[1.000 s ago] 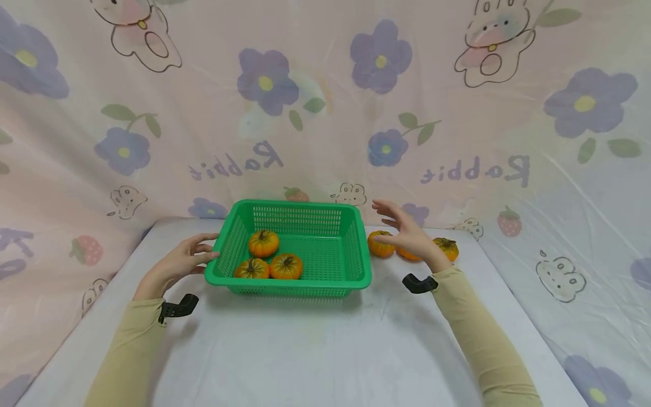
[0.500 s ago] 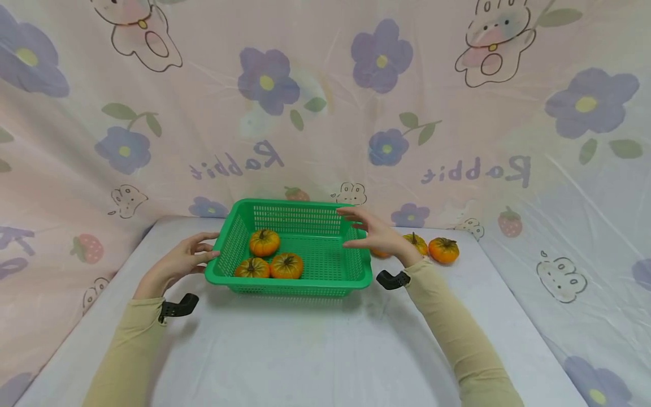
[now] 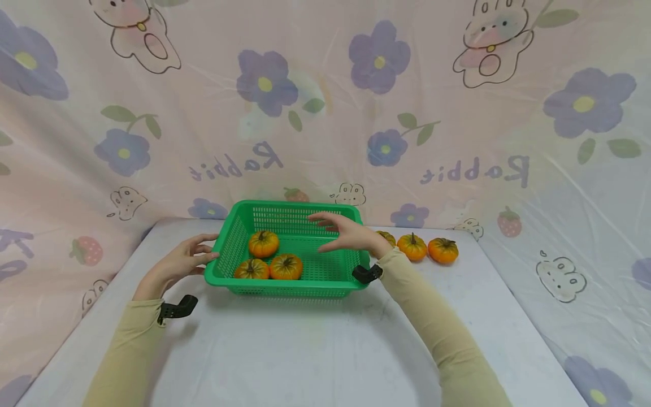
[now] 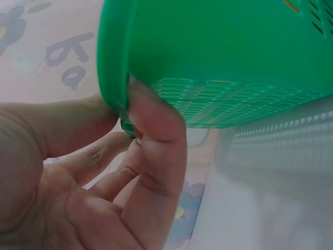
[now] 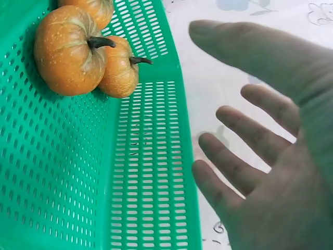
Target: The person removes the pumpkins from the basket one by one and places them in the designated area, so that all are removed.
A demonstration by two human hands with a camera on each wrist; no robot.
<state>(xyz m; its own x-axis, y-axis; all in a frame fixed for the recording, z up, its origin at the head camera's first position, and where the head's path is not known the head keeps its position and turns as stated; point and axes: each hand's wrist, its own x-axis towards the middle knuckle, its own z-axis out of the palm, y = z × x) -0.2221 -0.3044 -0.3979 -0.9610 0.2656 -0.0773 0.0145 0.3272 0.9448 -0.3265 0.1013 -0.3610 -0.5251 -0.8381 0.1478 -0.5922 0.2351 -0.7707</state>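
A green plastic basket (image 3: 295, 286) with slotted walls stands on the table. Inside, toward its left side, sit three small orange pumpkins: one at the back (image 3: 263, 244), one at the front left (image 3: 252, 268) and one beside that (image 3: 286, 266). My left hand (image 3: 178, 263) pinches the basket's left rim; in the left wrist view, thumb and finger close on the rim's edge (image 4: 112, 57). Over the right part of the basket hovers my right hand (image 3: 348, 233), fingers spread and holding nothing. The right wrist view shows its fingers apart from the pumpkins.
Right of the basket, three more pumpkins stand in a row on the white table (image 3: 305, 356): a partly hidden one (image 3: 386, 237), a middle one (image 3: 412, 247) and a right one (image 3: 443, 251). A patterned cloth (image 3: 325, 130) hangs behind the table.
My right hand has moved left, from beside the pumpkins on the table to above the basket, uncovering those pumpkins. My left hand and the basket have stayed put.
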